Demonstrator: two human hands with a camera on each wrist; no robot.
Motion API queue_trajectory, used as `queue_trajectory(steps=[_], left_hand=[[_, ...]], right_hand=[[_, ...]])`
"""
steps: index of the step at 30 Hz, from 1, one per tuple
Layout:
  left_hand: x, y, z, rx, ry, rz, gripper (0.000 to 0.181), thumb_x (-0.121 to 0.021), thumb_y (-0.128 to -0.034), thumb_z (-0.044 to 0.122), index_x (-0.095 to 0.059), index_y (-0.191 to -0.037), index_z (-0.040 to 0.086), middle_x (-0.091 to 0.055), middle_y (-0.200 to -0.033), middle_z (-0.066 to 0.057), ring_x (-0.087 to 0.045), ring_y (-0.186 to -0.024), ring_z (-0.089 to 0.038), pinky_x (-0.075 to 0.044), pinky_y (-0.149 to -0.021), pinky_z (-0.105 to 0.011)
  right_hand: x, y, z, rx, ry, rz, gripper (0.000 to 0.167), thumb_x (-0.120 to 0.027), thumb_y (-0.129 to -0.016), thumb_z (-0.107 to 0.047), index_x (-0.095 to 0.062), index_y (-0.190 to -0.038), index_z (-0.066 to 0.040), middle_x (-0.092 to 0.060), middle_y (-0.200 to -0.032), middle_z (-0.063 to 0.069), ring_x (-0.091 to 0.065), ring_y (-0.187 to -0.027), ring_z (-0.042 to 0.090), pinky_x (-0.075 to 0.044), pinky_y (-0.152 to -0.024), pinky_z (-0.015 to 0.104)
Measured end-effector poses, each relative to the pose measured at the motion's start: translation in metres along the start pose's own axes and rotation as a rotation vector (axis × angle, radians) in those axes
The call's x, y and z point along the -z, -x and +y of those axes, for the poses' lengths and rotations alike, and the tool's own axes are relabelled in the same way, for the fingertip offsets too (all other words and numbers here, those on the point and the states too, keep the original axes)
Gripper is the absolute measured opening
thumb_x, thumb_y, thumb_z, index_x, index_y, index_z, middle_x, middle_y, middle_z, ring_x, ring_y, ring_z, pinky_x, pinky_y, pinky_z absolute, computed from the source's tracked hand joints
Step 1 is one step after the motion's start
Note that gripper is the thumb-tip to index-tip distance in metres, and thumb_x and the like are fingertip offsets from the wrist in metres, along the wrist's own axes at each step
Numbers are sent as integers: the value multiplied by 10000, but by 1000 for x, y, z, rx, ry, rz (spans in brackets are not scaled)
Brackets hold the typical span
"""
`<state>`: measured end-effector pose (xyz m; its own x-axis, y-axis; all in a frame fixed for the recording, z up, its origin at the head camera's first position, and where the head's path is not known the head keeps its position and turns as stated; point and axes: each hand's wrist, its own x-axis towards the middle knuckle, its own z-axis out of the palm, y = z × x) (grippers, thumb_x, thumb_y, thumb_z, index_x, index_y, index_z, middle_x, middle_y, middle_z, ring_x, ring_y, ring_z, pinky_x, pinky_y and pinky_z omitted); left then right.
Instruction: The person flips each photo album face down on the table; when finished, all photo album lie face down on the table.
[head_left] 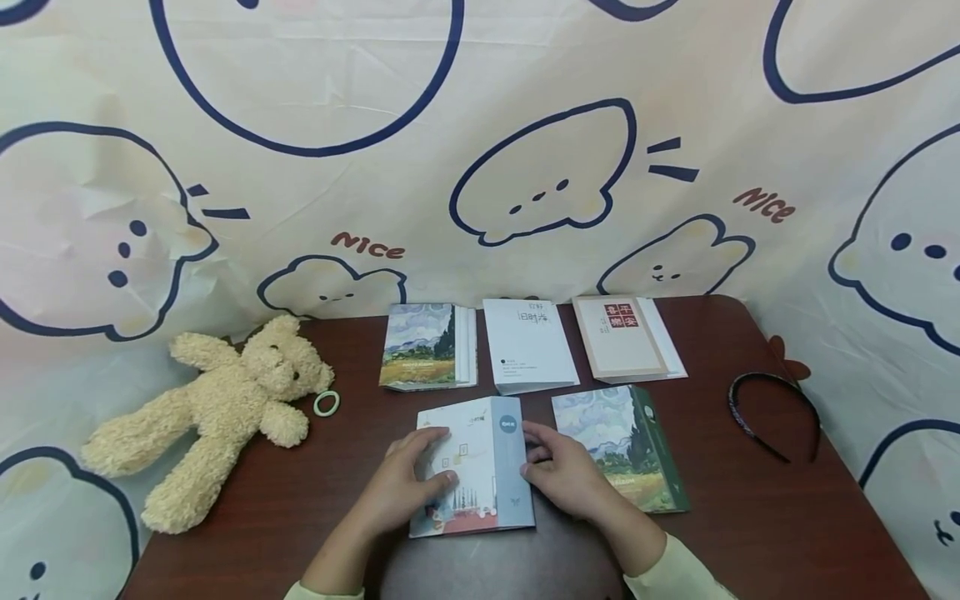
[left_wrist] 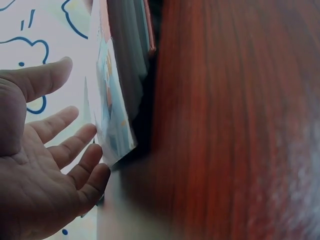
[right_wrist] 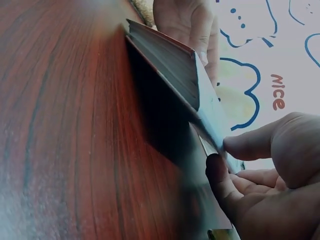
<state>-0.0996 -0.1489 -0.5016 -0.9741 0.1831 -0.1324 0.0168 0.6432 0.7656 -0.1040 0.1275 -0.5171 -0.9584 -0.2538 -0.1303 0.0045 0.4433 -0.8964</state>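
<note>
A thin white book (head_left: 472,425) with a blue spine strip and a red-and-blue picture at its foot lies near the table's front. My left hand (head_left: 401,487) is at its left side, fingers fairly straight; the left wrist view shows these fingers (left_wrist: 85,165) beside the book's cover (left_wrist: 112,107). At the blue strip, my right hand (head_left: 570,475) pinches the book's edge, thumb against fingers, as the right wrist view shows. There the pages (right_wrist: 172,62) appear as a stack between the covers. Close to my right hand lies a landscape-painting book (head_left: 622,442) with a green spine.
Along the back edge stand a landscape-covered book (head_left: 417,346), a white book (head_left: 528,342) and a beige book with red characters (head_left: 618,337). A plush bear (head_left: 232,400) and green ring (head_left: 326,404) lie left; a black headband (head_left: 772,379) lies right. Printed cloth (head_left: 525,67) hangs behind.
</note>
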Motion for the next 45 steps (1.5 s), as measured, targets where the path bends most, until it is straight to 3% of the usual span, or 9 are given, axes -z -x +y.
queue_trajectory(steps=[6,14,32,40,45], left_hand=[[2,0,-1,6,-14,1,572,-853,-870,231,-646,-1402,207,-571,-1487,-48,-445,-1364,-334,-399,-1078,-582],[4,1,0,10,-13,3,571,-853,-870,241,-650,-1402,209,-569,-1489,-57,-449,-1374,-332,-398,-1085,-591],[8,3,2,10,13,9,560,-834,-896,247,-636,-1419,209,-564,-1477,-79,-480,-1385,-338,-396,-1104,-603],[7,3,5,17,23,19,551,-845,-882,214,-650,-1397,210,-579,-1448,-60,-520,-1345,-309,-402,-1102,-598],[7,2,8,-26,28,32,557,-849,-881,197,-647,-1399,197,-598,-1418,-35,-551,-1302,-287,-412,-1087,-588]], right_hand=[[-2,-1,-2,11,145,5,594,-742,-919,-85,-550,-1478,-21,-673,-1328,86,-650,-956,105,-537,-750,252],[-1,-3,-4,3,220,33,598,-789,-879,-103,-596,-1439,-20,-721,-1218,41,-633,-828,52,-524,-690,256],[0,-4,0,7,220,45,601,-833,-838,-109,-628,-1396,-14,-746,-1171,31,-642,-757,21,-529,-670,268],[5,-3,1,-4,178,30,640,-849,-831,-114,-610,-1415,-15,-723,-1250,62,-668,-853,52,-553,-703,256],[9,-2,-3,23,126,40,643,-832,-851,-68,-578,-1439,-3,-683,-1311,121,-687,-929,110,-579,-718,221]])
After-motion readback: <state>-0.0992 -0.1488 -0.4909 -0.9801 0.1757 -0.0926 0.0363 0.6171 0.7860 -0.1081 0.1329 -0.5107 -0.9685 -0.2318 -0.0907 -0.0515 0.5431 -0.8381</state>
